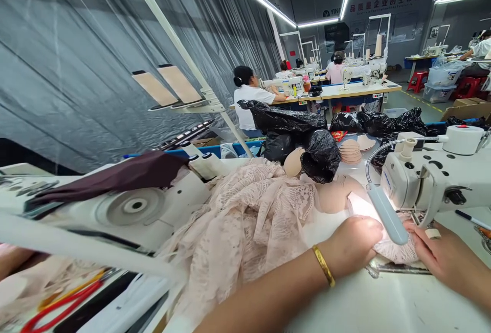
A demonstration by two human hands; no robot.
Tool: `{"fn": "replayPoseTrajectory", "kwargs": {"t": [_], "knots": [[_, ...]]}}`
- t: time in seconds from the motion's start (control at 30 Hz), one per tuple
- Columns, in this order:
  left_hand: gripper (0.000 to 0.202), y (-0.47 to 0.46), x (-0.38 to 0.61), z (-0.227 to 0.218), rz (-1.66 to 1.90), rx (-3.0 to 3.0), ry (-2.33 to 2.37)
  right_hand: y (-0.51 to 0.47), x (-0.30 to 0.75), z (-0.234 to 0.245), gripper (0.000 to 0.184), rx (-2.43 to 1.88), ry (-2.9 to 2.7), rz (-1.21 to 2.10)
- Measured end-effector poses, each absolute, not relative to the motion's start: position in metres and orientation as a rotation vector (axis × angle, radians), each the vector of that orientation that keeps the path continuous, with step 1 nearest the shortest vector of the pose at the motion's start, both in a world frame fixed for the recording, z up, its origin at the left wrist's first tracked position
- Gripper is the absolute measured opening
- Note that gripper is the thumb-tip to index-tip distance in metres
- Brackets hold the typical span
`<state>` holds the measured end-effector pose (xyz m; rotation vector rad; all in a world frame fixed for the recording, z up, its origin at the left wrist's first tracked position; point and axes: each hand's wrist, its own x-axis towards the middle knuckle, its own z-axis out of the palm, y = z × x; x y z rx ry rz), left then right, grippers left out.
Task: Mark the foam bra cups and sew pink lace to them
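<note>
Under the head of a white sewing machine [397, 182] lies a pale pink lace piece [399, 252], partly hidden by a small grey lamp [388, 215]. My left hand [355, 246], with a gold bangle at the wrist, is closed on the left side of the lace piece, its fingertips lost in the lamp's glare. On the other side, my right hand [441, 251] pinches the lace piece's edge near the needle area; a finger wears a pale band. A big heap of beige lace fabric [249, 215] spreads over the table left of my left hand.
Black plastic bags [320, 154] and a stack of beige cups [350, 151] sit behind the lace. A thread stand [207, 98] rises at left, near another machine [130, 207]. Red-handled scissors [63, 305] lie at lower left. A person in white [249, 98] sits ahead.
</note>
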<state>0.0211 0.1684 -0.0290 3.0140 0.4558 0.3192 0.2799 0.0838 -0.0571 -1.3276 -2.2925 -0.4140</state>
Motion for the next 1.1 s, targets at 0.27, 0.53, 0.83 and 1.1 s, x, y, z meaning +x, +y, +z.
{"fn": "replayPoseTrajectory", "kwargs": {"t": [0.27,0.53,0.83,1.1], "knots": [[0.010,0.1707,0.0183,-0.0191,0.297,2.958,0.425,0.0794,0.2783,-0.0540,0.041,-1.255,-2.343,-0.578],[0.018,0.1711,0.0197,-0.0223,0.248,3.048,0.391,0.0788,0.2802,-0.0552,0.045,-1.379,-2.259,-0.522],[0.021,0.1728,0.0193,-0.0230,0.275,3.051,0.354,0.0797,0.2813,-0.0564,0.040,-1.376,-2.229,-0.442],[0.022,0.1729,0.0181,-0.0207,0.284,3.052,0.336,0.0802,0.2864,-0.0614,0.038,-1.385,-2.205,-0.358]]}}
